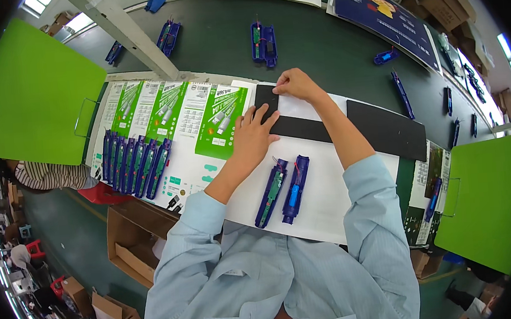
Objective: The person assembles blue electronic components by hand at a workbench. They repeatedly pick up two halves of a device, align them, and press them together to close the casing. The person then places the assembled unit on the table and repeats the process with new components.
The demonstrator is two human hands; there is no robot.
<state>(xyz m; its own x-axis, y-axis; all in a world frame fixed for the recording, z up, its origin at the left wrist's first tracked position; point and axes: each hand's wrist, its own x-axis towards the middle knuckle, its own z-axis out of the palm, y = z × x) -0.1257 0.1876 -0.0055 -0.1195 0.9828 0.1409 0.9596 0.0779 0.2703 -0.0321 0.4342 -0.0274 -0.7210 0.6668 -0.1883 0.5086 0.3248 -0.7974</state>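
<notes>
My left hand [250,140] lies with its fingers spread, fingertips on a black sheet strip [301,128] and its upright end piece [266,97]. My right hand [299,86] is closed in a pinch at the right edge of that end piece; what is between the fingertips is too small to make out. Below the hands, two blue plastic casing halves lie side by side on a white sheet [335,183]. One half [271,193] carries a green circuit board, the other [296,189] a bright blue part, with red wires at their tops.
A wider black sheet [385,130] lies at the right. Several blue casings [136,166] stand in a row on green-and-white printed card [222,120] at the left. More casings [264,43] sit on the dark green belt [216,36]. Green panels [34,93] flank both sides; a metal post [125,32] rises at the left.
</notes>
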